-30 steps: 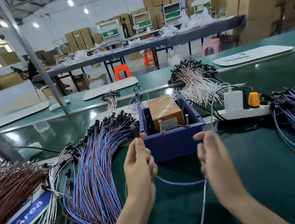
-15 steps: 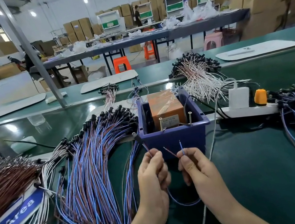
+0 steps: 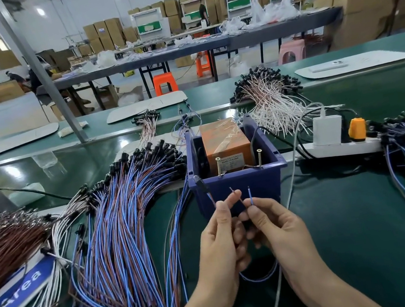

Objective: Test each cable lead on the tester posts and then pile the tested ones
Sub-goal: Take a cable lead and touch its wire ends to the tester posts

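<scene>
Head view: left hand's [image 3: 220,245] fingers [image 3: 222,212] pinch the cable [image 3: 260,279] under its plug [image 3: 199,182]; right hand's [image 3: 276,227] fingers pinch both leads [image 3: 250,196], tips up, before the box [image 3: 258,182], short of the posts [image 3: 218,166].

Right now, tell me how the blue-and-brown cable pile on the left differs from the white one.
Colour: the blue-and-brown cable pile has blue and brown wires, the white cable pile white and pinkish ones.
Place: the first lies left of the blue bin, the second behind it.
Spread: the first runs long toward the camera, the second is a shorter heap.
Both have black plugs at the far end.
</scene>
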### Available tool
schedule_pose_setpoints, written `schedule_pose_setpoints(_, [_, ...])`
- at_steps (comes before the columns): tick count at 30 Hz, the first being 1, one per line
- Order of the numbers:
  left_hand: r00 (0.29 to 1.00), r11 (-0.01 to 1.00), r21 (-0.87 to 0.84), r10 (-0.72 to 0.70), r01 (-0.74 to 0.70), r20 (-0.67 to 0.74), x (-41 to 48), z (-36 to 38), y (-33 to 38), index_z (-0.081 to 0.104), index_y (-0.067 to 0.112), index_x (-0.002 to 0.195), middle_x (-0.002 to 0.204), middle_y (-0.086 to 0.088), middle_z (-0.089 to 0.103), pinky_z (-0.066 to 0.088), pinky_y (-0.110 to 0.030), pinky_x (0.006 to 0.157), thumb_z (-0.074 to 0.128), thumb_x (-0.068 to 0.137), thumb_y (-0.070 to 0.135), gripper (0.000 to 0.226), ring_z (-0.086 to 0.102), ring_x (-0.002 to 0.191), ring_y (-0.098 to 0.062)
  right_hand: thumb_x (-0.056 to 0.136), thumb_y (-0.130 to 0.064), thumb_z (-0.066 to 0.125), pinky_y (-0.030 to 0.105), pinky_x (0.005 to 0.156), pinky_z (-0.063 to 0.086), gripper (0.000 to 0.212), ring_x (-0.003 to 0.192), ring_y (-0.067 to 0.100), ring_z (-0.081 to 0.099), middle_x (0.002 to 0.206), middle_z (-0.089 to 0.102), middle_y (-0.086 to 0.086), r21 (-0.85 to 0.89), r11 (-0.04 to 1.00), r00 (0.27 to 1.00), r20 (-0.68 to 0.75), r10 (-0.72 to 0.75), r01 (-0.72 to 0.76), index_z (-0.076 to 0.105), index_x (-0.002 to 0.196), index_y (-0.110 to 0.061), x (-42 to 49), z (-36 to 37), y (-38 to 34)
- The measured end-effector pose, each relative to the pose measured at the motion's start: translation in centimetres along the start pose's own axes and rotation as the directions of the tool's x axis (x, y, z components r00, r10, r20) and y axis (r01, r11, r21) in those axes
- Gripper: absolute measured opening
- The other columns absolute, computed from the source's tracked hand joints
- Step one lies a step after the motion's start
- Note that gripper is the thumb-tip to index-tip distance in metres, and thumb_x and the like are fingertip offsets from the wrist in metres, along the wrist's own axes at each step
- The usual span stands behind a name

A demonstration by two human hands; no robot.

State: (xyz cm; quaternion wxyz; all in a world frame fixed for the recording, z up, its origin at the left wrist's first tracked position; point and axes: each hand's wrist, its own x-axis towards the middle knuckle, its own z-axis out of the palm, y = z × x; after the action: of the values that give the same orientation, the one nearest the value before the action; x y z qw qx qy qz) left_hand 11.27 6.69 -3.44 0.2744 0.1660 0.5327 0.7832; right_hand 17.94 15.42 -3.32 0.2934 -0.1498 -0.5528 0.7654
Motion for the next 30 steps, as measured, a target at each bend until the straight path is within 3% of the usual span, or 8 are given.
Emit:
schedule_pose_setpoints(3, [0.998,0.998,0.040,0.052,-0.050,-0.026,-0.3,0.0,0.2,0.073,0.023,0.093,0.058,0.003,0.027,0.021,-0.016,0.041,0.041,0.103,0.057,0.047,0.021,0.043,-0.009,0.079,-0.032,0.068,0.020,0.055,0.048,0.017,0.063,0.009,0.062,0.083,0.075,0.004,0.014,1.000,1.000,0.001,0.009,-0.009,0.078,0.092,-0.030,0.0,-0.2,-0.1])
schedule_pose_setpoints(6, [0.991,0.990,0.059,0.130,-0.128,-0.038,-0.2,-0.2,0.5,0.051,0.019,0.073,0.061,0.001,0.030,0.023,-0.019,0.039,0.042,0.094,0.040,0.031,0.023,0.045,-0.011,0.076,-0.031,0.070,0.020,0.054,0.048,0.018,0.061,0.009,0.061,0.081,0.074,0.003,0.047,0.998,0.999,-0.012,0.032,-0.031,0.079,0.091,-0.029,0.2,-0.3,0.0])
schedule_pose_setpoints(9, [0.987,0.984,0.085,0.157,-0.154,-0.035,-0.2,-0.2,0.3,0.061,0.018,0.090,0.063,0.003,0.034,0.026,-0.019,0.040,0.044,0.106,0.036,0.029,0.026,0.049,-0.010,0.074,-0.028,0.071,0.019,0.056,0.049,0.017,0.060,0.008,0.059,0.077,0.071,-0.001,0.109,0.993,0.998,-0.035,0.058,-0.054,0.081,0.089,-0.028,0.4,-0.3,0.1])
schedule_pose_setpoints(11, [0.992,0.991,0.055,0.126,-0.126,-0.005,-0.3,0.0,0.3,0.068,0.029,0.111,0.064,0.002,0.031,0.023,-0.019,0.040,0.046,0.100,0.039,0.027,0.023,0.049,-0.009,0.077,-0.023,0.070,0.018,0.058,0.050,0.017,0.061,0.006,0.057,0.073,0.067,-0.003,0.158,0.985,0.997,-0.030,0.069,-0.064,0.081,0.090,-0.026,0.5,-0.4,0.2])
schedule_pose_setpoints(13, [0.995,0.994,0.048,0.101,-0.101,0.011,-0.3,0.1,0.3,0.069,0.035,0.118,0.063,0.002,0.030,0.021,-0.019,0.040,0.050,0.096,0.039,0.030,0.022,0.049,-0.008,0.079,-0.020,0.069,0.017,0.061,0.051,0.020,0.063,0.006,0.057,0.073,0.066,-0.003,0.184,0.980,0.997,-0.017,0.082,-0.077,0.081,0.093,-0.025,0.6,-0.4,0.3])
schedule_pose_setpoints(20, [0.999,0.999,-0.002,0.045,-0.045,0.003,-0.1,0.3,0.1,0.077,0.025,0.107,0.053,0.007,0.034,0.020,-0.017,0.037,0.063,0.086,0.038,0.028,0.024,0.042,-0.004,0.077,-0.015,0.071,0.019,0.072,0.055,0.022,0.084,0.013,0.071,0.102,0.077,0.010,0.211,0.973,0.996,0.017,0.087,-0.089,0.080,0.097,-0.021,0.6,0.0,0.5])
schedule_pose_setpoints(24, [0.999,0.998,-0.051,0.039,-0.039,0.008,0.1,0.0,0.0,0.078,0.024,0.094,0.055,0.006,0.037,0.021,-0.017,0.036,0.067,0.082,0.041,0.023,0.022,0.042,-0.004,0.070,-0.018,0.077,0.018,0.070,0.055,0.018,0.081,0.013,0.072,0.096,0.077,0.008,0.270,0.959,0.996,0.012,0.087,-0.087,0.080,0.087,-0.022,0.8,0.0,0.5])
schedule_pose_setpoints(30, [0.997,0.988,-0.140,0.064,-0.068,-0.031,0.6,-0.5,0.5,0.073,0.026,0.092,0.087,-0.003,0.071,0.021,-0.014,0.034,0.063,0.086,0.036,0.015,0.025,0.037,-0.002,0.070,-0.022,0.076,0.021,0.061,0.056,0.017,0.071,0.010,0.071,0.086,0.077,0.002,0.236,0.964,0.989,-0.051,0.139,-0.123,0.081,0.085,-0.029,1.1,-0.7,0.2])
